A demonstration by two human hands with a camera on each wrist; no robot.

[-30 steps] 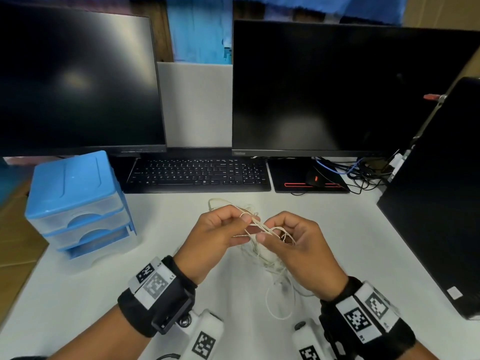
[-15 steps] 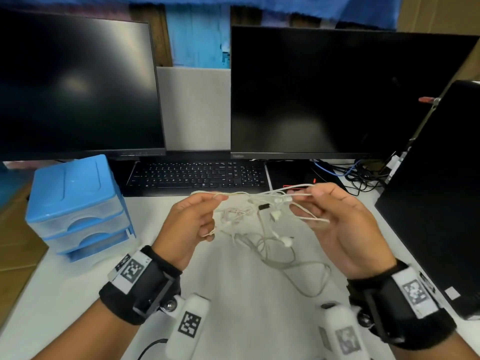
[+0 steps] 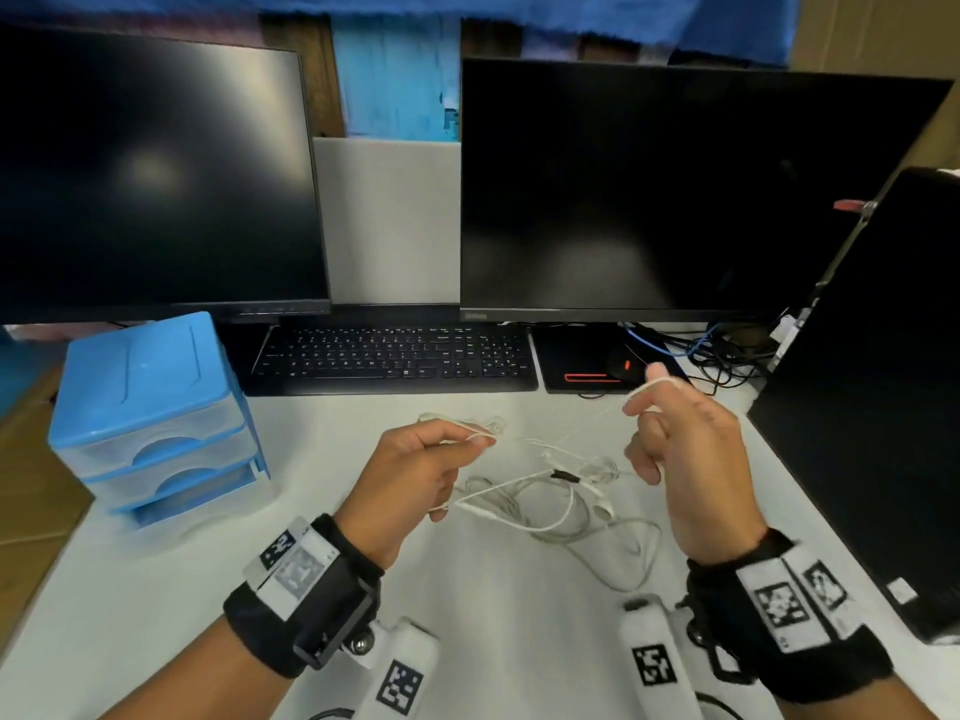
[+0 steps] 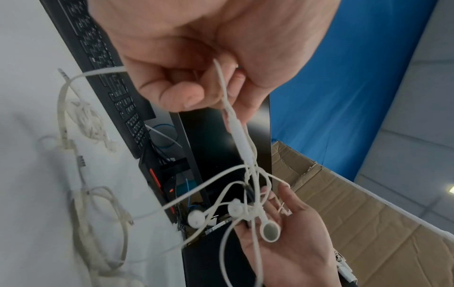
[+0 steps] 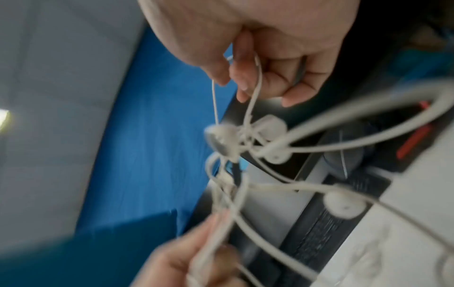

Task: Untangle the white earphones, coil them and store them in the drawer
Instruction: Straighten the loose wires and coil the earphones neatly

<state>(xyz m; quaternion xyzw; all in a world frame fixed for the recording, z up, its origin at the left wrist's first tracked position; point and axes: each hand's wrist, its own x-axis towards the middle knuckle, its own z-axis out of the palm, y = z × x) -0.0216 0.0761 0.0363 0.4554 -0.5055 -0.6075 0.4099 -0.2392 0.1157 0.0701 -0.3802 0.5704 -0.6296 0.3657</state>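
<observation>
The white earphones (image 3: pixel 545 491) hang in a tangle between my two hands above the white desk (image 3: pixel 493 615). My left hand (image 3: pixel 447 459) pinches the cable near its inline remote (image 4: pixel 239 136), fingers curled round it. My right hand (image 3: pixel 654 407) is raised further right and pinches a thin strand that runs taut down to the knot (image 5: pixel 243 139). Earbuds (image 4: pixel 270 231) dangle from the knot, and loose loops (image 3: pixel 618 553) trail on the desk below. The blue drawer unit (image 3: pixel 150 423) stands at the left with all its drawers closed.
A black keyboard (image 3: pixel 395 356) lies behind the hands, under two dark monitors (image 3: pixel 675 184). A mouse pad with a mouse (image 3: pixel 618 366) and a bunch of cables (image 3: pixel 717 356) sit at the back right. A black panel (image 3: pixel 872 397) stands along the right edge.
My hands have drawn apart, the right one going up and to the right. The tangle has stretched out between them, with more cable hanging down onto the desk.
</observation>
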